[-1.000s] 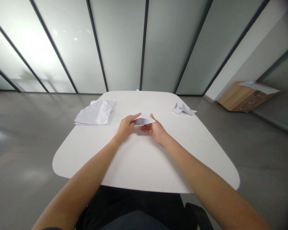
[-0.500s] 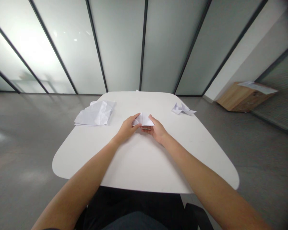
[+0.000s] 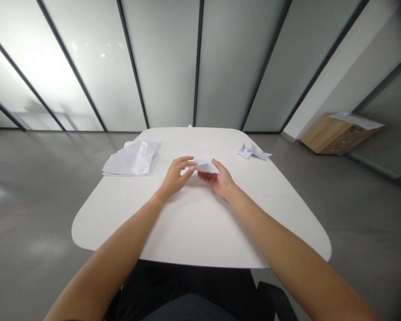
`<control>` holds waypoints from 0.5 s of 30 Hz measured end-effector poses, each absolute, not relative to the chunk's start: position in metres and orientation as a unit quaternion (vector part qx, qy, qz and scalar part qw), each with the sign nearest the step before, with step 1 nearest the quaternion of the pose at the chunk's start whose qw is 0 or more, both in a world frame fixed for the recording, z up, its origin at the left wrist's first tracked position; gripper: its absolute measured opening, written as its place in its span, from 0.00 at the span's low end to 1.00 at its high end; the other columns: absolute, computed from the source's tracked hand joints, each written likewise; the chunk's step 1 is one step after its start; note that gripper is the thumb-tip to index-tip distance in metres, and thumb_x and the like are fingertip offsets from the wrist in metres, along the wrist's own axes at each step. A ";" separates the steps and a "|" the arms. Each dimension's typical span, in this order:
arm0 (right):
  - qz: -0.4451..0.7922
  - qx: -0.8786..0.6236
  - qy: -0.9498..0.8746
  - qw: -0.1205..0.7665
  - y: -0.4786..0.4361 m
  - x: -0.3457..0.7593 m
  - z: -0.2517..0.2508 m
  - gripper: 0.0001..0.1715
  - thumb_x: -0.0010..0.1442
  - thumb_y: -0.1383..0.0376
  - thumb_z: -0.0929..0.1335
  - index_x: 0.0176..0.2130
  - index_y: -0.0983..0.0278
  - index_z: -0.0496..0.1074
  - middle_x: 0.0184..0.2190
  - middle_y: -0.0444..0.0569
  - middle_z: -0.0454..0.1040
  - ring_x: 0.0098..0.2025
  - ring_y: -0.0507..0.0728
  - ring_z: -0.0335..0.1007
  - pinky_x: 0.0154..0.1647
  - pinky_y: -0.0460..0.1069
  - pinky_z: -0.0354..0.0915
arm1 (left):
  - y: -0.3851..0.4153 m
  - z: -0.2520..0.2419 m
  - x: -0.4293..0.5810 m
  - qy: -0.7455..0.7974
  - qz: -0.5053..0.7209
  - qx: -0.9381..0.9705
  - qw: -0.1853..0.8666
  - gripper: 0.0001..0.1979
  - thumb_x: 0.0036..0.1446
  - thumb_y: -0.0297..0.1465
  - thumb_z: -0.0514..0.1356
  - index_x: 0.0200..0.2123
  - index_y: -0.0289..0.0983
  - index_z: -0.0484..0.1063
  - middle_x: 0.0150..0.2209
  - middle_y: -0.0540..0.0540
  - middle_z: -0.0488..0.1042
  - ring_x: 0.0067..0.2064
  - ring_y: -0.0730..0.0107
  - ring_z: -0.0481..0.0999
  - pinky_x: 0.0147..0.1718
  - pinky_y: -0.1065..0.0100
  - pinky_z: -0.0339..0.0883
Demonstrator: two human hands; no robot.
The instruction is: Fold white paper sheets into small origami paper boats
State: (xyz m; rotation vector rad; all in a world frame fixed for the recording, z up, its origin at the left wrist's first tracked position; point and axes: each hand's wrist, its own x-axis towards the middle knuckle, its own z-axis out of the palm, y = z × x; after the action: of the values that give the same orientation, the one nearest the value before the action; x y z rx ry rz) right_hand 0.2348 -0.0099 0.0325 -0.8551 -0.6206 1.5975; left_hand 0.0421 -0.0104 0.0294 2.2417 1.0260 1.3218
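Three lots of white paper are seen on a rounded white table (image 3: 194, 234). A small folded paper triangle (image 3: 205, 164) is held above the middle of the table, pinched in a narrow grip between the thumb and fingers of the right hand (image 3: 219, 181), with the palm turned up beneath it. The left hand (image 3: 175, 176) is half closed, its fingertips (image 3: 191, 161) placed at the paper's left corner; whether the paper is gripped there cannot be told. Crumpled sheets (image 3: 132, 158) are lying toward the far left of the table, just beyond the left hand. A folded paper piece (image 3: 252, 151) is set near the far right edge, well apart from both hands. Beyond the table, a wooden cabinet (image 3: 336, 136) topped with papers (image 3: 356, 119) is seen on the grey floor (image 3: 36, 214), beside frosted glass partitions (image 3: 167, 67).
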 end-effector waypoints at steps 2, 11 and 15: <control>0.670 -0.367 -0.264 0.589 -0.008 0.236 0.031 0.14 0.69 0.58 0.64 0.41 0.63 0.75 0.34 0.50 0.81 0.33 0.57 0.77 0.40 0.52 0.77 | -0.009 0.029 0.042 0.358 0.468 0.790 0.171 0.21 0.73 0.41 0.50 0.45 0.40 0.81 0.54 0.42 0.79 0.58 0.61 0.74 0.61 0.56 0.63; 0.643 -0.375 -0.259 0.615 -0.001 0.237 0.025 0.10 0.66 0.60 0.66 0.38 0.62 0.74 0.33 0.46 0.81 0.34 0.56 0.75 0.33 0.49 0.73 | -0.004 0.025 0.043 0.341 0.424 0.826 0.148 0.12 0.63 0.38 0.65 0.48 0.42 0.80 0.50 0.43 0.81 0.55 0.59 0.76 0.62 0.55 0.62; 0.630 -0.381 -0.298 0.608 -0.001 0.235 0.022 0.08 0.61 0.59 0.70 0.36 0.61 0.74 0.31 0.44 0.79 0.32 0.56 0.73 0.30 0.48 0.70 | -0.001 0.018 0.040 0.340 0.417 0.830 0.147 0.25 0.62 0.40 0.66 0.61 0.43 0.71 0.61 0.42 0.74 0.62 0.56 0.70 0.60 0.54 0.67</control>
State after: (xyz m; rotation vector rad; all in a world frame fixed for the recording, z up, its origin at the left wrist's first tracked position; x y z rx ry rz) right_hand 0.2349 -0.0007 0.0224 -0.8812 -0.6884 1.4558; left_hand 0.0402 -0.0007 0.0176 2.3885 0.9779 1.1991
